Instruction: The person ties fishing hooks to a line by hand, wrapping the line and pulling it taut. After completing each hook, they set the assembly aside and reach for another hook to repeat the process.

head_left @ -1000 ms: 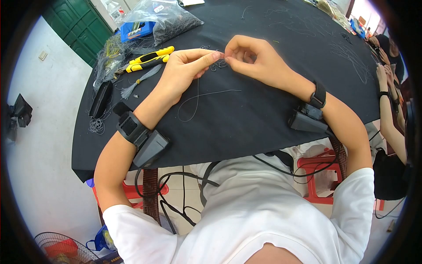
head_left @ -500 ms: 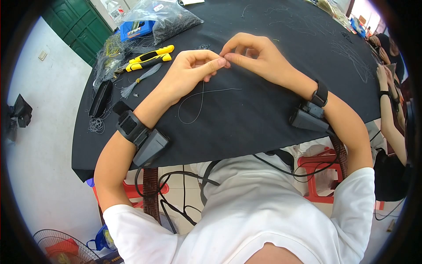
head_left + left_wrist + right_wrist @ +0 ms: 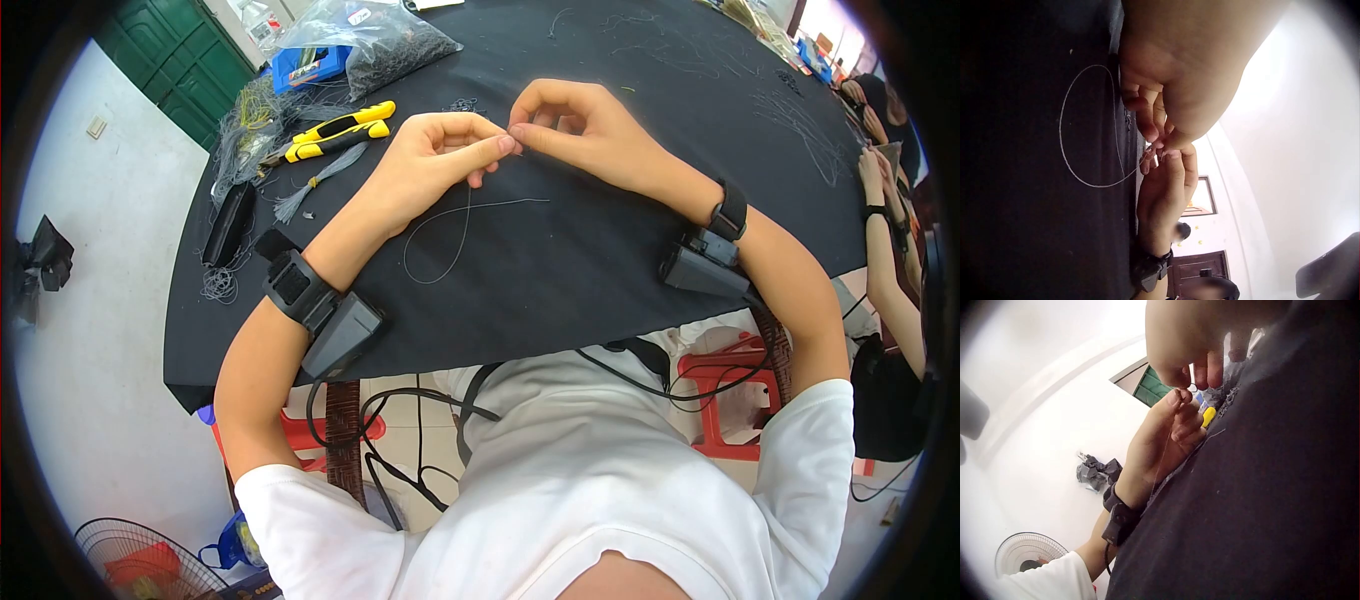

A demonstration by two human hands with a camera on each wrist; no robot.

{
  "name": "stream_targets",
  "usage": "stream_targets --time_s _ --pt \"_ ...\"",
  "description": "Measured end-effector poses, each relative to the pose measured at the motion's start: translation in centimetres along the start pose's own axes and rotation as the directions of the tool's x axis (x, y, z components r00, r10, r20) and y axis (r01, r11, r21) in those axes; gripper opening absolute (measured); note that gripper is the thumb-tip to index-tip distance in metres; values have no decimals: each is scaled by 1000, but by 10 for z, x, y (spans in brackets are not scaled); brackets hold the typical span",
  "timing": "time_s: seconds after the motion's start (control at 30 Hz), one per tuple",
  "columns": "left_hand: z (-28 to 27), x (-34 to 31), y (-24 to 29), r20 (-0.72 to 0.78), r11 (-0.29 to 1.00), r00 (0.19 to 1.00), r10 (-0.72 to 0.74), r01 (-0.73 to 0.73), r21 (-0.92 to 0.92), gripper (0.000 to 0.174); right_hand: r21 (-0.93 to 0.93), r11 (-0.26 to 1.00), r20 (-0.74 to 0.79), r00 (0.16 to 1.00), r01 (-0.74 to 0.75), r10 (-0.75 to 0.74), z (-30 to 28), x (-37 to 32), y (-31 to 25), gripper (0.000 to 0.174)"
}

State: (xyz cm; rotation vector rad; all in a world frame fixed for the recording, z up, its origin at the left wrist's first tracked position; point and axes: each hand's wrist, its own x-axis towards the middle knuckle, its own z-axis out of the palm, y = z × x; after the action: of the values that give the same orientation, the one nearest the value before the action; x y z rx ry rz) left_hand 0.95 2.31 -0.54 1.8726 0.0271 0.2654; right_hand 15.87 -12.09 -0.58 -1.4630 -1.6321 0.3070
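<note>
Thumb and index finger of the left hand pinch a thin pale line, which hangs below the hand and curls in a wide loop over the black cloth. Meeting those fingertips, the right hand has thumb and index pinched at the same spot, its other fingers loosely bent. In the right wrist view a tiny dark loop shows right at the joined fingertips; what exactly the right hand holds there I cannot tell. The left wrist view shows the line rising into the pinch. A small grey tangle lies behind the hands.
Yellow-and-black pliers, a tied bundle of grey strands and a black case lie left. Behind stand a bag of dark bits and a blue box. Loose strands lie right, near another person's hands.
The joined fingertips have shifted slightly right and toward the body, covering part of the grey tangle. The right fingers spread a little and returned. The hanging line has moved right with the left hand.
</note>
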Motion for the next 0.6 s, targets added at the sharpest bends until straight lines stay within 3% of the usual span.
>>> stream_targets --time_s 0.23,0.6 --pt "0 -1 -1 -18 1000 1000 14 -14 -1 23 25 1000 -49 999 -4 5 1 0 9 12" --pt "-3 -1 -2 -80 990 991 -108 100 -103 22 38 999 -78 997 -8 11 2 0 7 12"
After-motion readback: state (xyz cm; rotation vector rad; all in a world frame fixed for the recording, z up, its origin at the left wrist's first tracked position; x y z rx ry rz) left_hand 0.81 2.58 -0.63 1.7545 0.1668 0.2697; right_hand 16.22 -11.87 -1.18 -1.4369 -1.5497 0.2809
